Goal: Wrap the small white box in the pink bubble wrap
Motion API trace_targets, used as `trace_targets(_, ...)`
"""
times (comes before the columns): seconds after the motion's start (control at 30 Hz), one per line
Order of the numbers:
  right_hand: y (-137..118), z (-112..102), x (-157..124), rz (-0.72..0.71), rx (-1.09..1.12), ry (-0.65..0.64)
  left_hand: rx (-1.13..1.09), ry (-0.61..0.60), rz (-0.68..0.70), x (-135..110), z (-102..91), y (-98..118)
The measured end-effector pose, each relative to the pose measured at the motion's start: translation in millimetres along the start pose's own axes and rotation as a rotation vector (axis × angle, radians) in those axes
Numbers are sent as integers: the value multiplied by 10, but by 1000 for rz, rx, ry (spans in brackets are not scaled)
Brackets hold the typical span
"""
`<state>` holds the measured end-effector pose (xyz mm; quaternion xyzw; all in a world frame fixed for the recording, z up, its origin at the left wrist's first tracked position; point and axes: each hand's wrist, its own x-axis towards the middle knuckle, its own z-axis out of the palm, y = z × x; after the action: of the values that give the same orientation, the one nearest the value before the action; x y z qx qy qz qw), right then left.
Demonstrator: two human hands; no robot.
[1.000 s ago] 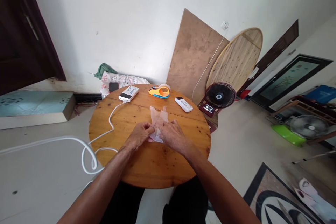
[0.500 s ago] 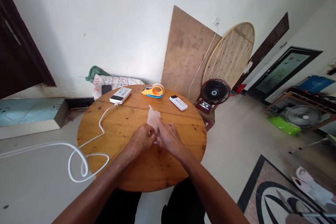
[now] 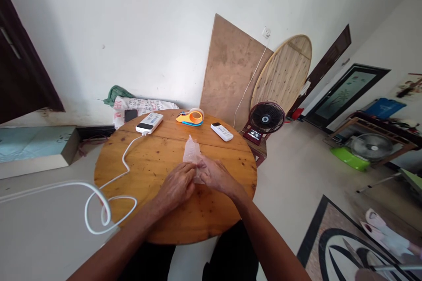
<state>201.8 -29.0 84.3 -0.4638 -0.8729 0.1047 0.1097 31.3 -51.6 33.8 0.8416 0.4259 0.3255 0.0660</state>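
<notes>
On the round wooden table (image 3: 132, 171), a small, whitish, see-through plastic wrap (image 3: 191, 151), perhaps bubble wrap, lies lengthwise in front of me. Its far end is crumpled to a point. My left hand (image 3: 178, 182) is closed at its left side, fingers curled over the edge. From the right, my right hand (image 3: 216, 175) grips the same wrap, thumb and fingers pressed on it near the left fingertips. The hands cover the wrap's middle; whether anything is inside it I cannot tell.
Along the table's far side are a white power bank (image 3: 150, 123) with a white cable (image 3: 123, 153) plugged in, an orange-and-blue tape dispenser (image 3: 191, 117) and a second white power bank (image 3: 222, 131). A fan (image 3: 265, 118) stands on a stool beyond the right edge.
My left hand has shifted slightly down and flattened over the wrap's left edge. More of the wrap's lower end shows between the hands. The view has tilted a little.
</notes>
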Motion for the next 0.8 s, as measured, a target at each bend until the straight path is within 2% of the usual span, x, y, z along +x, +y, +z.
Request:
trace_targets(0.1,93,-21,-3,61,1,38,19,-24,3,4,20,-18)
trace_targets(0.23,147,13,43,136,-129,109,38,-37,-10,22,41,-17)
trace_targets(0.33,151,90,146,256,-230,186,47,-46,-10,46,27,-8)
trace_targets(0.4,179,145,231,345,-236,187,49,-53,2,73,-2,0)
trace_targets(0.57,426,236,336,492,32,198,59,-91,11,133,-70,21)
trace_targets(0.7,600,255,248,516,154,206,34,-75,41,118,-90,14)
trace_targets(0.8,573,254,133,503,287,174,-3,-73,63,98,-111,-2)
